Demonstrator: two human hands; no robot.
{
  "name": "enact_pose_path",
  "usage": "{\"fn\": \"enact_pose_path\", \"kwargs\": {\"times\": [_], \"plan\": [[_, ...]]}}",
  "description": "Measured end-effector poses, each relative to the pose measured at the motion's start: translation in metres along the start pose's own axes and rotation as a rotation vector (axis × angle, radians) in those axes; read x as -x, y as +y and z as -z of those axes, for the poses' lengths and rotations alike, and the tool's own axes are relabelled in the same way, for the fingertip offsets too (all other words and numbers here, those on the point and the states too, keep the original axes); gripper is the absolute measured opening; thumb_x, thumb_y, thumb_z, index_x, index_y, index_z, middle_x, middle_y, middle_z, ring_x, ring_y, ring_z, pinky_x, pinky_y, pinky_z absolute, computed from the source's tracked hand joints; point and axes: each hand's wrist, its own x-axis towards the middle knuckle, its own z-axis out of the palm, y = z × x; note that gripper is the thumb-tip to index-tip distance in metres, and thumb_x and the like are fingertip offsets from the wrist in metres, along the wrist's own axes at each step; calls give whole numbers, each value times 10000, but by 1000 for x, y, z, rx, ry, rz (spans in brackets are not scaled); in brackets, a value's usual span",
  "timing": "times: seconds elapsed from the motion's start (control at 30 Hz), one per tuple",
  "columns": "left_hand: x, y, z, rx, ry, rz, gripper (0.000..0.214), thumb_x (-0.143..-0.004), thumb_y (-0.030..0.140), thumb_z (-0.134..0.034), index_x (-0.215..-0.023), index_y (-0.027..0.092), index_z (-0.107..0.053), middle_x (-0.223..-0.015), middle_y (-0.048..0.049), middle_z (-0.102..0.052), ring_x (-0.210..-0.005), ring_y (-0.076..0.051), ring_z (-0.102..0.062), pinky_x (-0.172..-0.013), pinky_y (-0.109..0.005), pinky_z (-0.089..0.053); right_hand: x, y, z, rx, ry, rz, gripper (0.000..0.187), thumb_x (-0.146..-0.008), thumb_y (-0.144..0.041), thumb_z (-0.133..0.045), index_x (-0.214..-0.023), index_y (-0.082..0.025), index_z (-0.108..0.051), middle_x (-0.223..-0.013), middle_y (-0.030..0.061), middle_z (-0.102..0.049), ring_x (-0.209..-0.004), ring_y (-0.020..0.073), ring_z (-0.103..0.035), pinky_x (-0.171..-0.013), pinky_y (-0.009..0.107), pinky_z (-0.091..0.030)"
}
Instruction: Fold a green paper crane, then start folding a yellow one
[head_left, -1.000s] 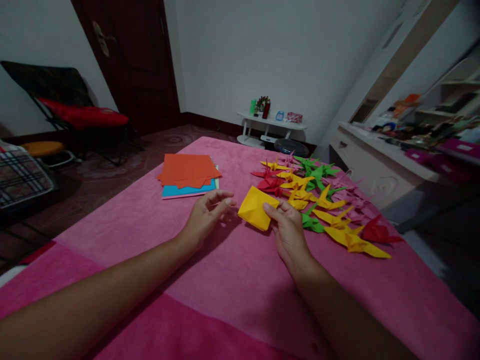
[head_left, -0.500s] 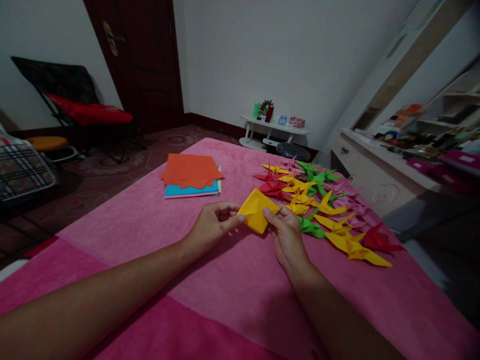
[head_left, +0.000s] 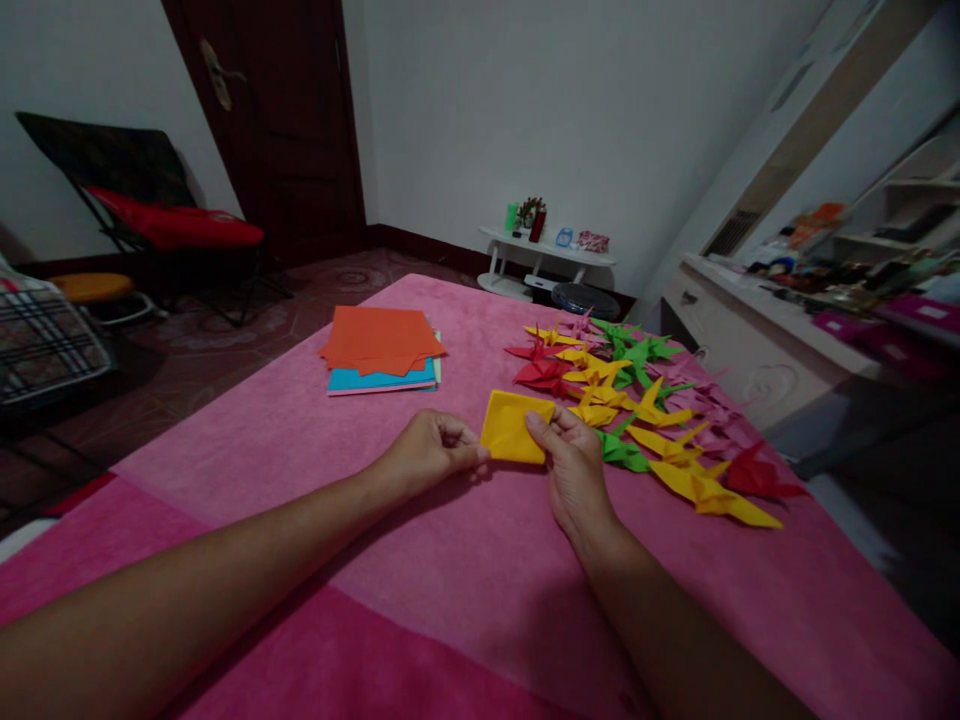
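A yellow folded origami paper (head_left: 511, 428), now a small flat square, is held up just above the pink cloth (head_left: 420, 560). My right hand (head_left: 574, 455) grips its right side, thumb on the front face and fingers behind. At the lower left corner my left hand (head_left: 442, 445) pinches the paper between thumb and fingertips. Folded paper cranes in yellow, green, red and pink, such as the yellow crane (head_left: 705, 490), lie to the right of my right hand. Beyond my left hand is a stack of orange sheets (head_left: 382, 335) over blue paper (head_left: 382, 380).
A low white stand (head_left: 547, 245) with small items stands by the far wall. On the right is a cluttered white dresser (head_left: 742, 330). A folding chair (head_left: 172, 225) with a red cushion and a yellow stool (head_left: 94, 288) are at the left, near a dark door (head_left: 277, 120).
The yellow paper has turned from a diamond position to a nearly level square. My left hand has shifted its pinch to the lower left corner; my right hand stays on the right side.
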Motion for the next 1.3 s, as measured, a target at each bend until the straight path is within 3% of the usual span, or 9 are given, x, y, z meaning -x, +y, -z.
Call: {"fn": "enact_pose_path", "kwargs": {"times": [0.17,0.23,0.37,0.5,0.6,0.8,1.1,1.2,1.3], "plan": [[-1,0,3,-143,-207,28,278,-688,328,-700,-554,112,-587,-538,-25,-610,-454,-80,-499,-463,-194,-347,1,-2,-1,49,9,-5,190,-639,-284,-778,-721,-178,-644,-631,-24,-651,-537,129,-592,-554,245,-479],[-1,1,4,-138,-235,27,281,-697,350,-690,-585,114,-585,-542,-4,-582,-458,-72,-476,-460,-192,-326,2,-3,-2,73,-5,5,188,-642,-282,-777,-719,-176,-642,-638,-25,-649,-536,124,-586,-554,240,-475],[-2,-2,4,-172,-167,-1,304,-701,384,-685,-602,112,-591,-523,23,-529,-435,-54,-398,-431,-191,-249,4,-5,-3,126,-54,11,201,-660,-311,-765,-725,-178,-629,-658,-15,-647,-567,139,-597,-575,253,-481],[-2,-5,3,-126,27,-23,336,-685,401,-699,-566,109,-584,-498,21,-516,-429,-50,-372,-431,-195,-228,6,-3,-5,126,-99,12,268,-692,-353,-741,-872,-189,-630,-802,8,-680,-671,149,-622,-650,265,-493],[-1,-4,2,-42,119,-80,315,-695,394,-700,-599,107,-610,-528,21,-536,-457,-50,-389,-448,-190,-243,8,0,-9,140,-153,-26,284,-677,-339,-753,-875,-182,-623,-812,7,-670,-673,137,-602,-629,244,-469],[0,-4,1,-14,102,-109,280,-724,386,-697,-672,114,-655,-552,24,-557,-482,-55,-422,-461,-184,-269,10,3,-11,151,-130,-50,277,-646,-322,-771,-828,-166,-632,-736,-7,-635,-594,112,-537,-550,227,-415],[-2,1,7,22,222,-107,321,-703,409,-719,-628,132,-575,-527,18,-584,-424,-53,-425,-430,-180,-276,5,-1,-1,206,-172,-136,306,-638,-336,-774,-839,-150,-637,-632,-21,-605,-480,75,-464,-448,197,-318],[-3,2,13,7,202,-114,336,-723,427,-694,-619,126,-586,-515,15,-567,-419,-53,-410,-426,-185,-250,3,1,1,201,-164,-139,351,-644,-339,-771,-897,-150,-618,-633,-23,-618,-460,72,-467,-436,192,-309],[-4,2,19,-61,143,-94,350,-764,437,-642,-629,116,-619,-516,10,-546,-428,-54,-386,-434,-195,-230,1,2,5,205,-145,-91,276,-701,-351,-729,-841,-153,-598,-562,-40,-590,-442,67,-456,-441,187,-309]]}}
